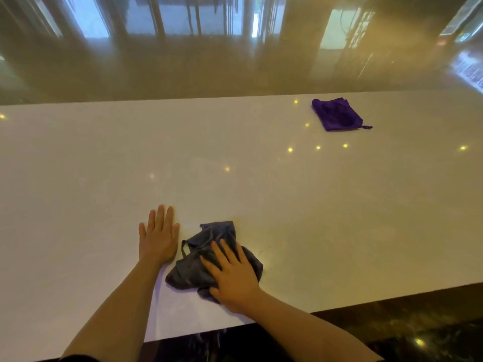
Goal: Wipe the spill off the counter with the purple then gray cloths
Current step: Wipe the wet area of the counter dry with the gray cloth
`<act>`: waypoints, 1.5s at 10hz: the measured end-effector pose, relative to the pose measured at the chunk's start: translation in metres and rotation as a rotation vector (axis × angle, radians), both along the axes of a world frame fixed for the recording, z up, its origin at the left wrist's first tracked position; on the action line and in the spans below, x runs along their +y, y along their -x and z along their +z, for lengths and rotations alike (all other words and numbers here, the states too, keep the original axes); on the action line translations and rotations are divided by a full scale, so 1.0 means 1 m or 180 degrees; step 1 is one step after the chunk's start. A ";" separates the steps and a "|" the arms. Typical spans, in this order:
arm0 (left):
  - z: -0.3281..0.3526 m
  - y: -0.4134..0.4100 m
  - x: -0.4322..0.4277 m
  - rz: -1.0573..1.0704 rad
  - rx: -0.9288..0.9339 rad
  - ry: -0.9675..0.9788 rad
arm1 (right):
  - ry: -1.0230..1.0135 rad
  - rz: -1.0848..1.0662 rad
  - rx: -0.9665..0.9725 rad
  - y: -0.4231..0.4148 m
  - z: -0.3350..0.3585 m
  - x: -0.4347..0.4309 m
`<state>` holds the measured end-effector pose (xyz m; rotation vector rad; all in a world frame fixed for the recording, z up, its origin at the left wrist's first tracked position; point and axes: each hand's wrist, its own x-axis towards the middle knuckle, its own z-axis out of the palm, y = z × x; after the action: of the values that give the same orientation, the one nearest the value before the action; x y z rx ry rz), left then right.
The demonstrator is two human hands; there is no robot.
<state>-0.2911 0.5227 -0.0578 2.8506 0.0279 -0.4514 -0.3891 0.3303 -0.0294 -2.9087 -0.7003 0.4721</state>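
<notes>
A crumpled gray cloth (pixel 202 259) lies on the white counter (pixel 313 205) near its front edge. My right hand (pixel 234 278) presses flat on top of the cloth, fingers spread over it. Just left of the cloth, my left hand (pixel 159 236) rests palm down on the bare counter, fingers together and holding nothing. A folded purple cloth (pixel 335 114) with a small hanging loop lies far back on the right, apart from both hands. No spill is plainly visible on the surface.
A glossy reflective wall (pixel 235 48) rises behind the counter's back edge. The counter's front edge (pixel 339 301) runs diagonally at lower right, with dark floor (pixel 405 335) below. Small ceiling-light reflections dot the surface.
</notes>
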 end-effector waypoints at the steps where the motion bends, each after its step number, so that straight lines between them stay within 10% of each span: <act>1: 0.001 0.000 0.002 -0.0027 0.0012 -0.0021 | 0.0369 -0.0158 -0.0257 0.007 0.006 -0.008; 10: -0.003 0.004 -0.002 0.0094 -0.0217 0.0022 | 0.0459 -0.2290 -0.0274 0.022 0.000 -0.229; 13: 0.001 0.005 -0.006 0.0097 -0.0180 0.0020 | 0.0089 -0.3426 -0.0325 -0.024 0.011 -0.191; 15: 0.000 0.004 -0.006 0.0094 -0.0176 -0.0002 | 0.0041 -0.2804 -0.0240 -0.048 0.009 -0.141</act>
<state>-0.2954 0.5170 -0.0579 2.8578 0.0597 -0.3666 -0.3407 0.1894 -0.0206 -2.8655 0.5872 0.2453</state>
